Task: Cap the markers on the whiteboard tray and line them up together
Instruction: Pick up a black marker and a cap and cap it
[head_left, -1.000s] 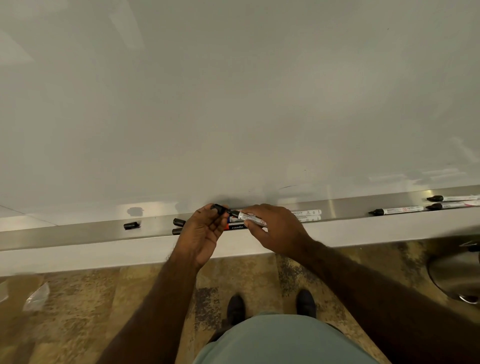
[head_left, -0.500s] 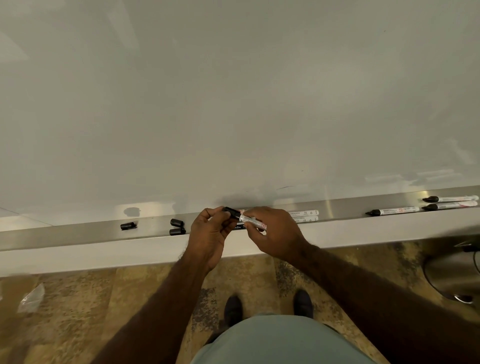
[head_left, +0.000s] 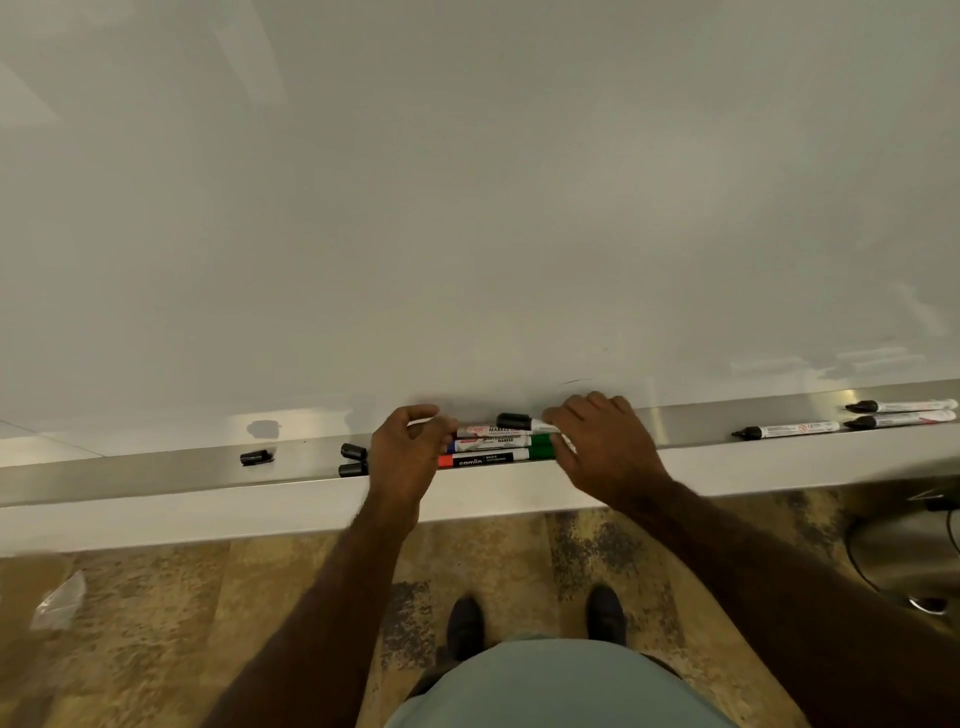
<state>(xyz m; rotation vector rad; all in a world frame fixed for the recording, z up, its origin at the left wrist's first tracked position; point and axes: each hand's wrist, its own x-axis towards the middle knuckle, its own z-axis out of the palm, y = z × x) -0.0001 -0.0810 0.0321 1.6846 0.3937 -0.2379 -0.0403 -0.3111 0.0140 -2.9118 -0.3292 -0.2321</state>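
Observation:
A metal whiteboard tray (head_left: 156, 470) runs across the view. Three markers (head_left: 488, 444) lie side by side in its middle. My right hand (head_left: 605, 447) holds a capped black-and-white marker (head_left: 524, 422) just behind that row, cap pointing left. My left hand (head_left: 410, 449) hovers at the row's left end, fingers curled and apart, holding nothing that I can see. Three loose black caps (head_left: 353, 460) (head_left: 256, 458) lie on the tray to the left. Three uncapped markers (head_left: 789, 430) (head_left: 901, 413) lie at the tray's right end.
The whiteboard (head_left: 467, 208) fills the upper view. Below the tray is patterned carpet with my shoes (head_left: 465, 626). A crumpled clear wrapper (head_left: 60, 603) lies on the floor at left. A metal base with a cable (head_left: 914, 556) stands at lower right.
The cap went onto the marker between my hands. My left hand then let go and dropped to the row's left end, while my right hand carried the capped marker back toward the tray.

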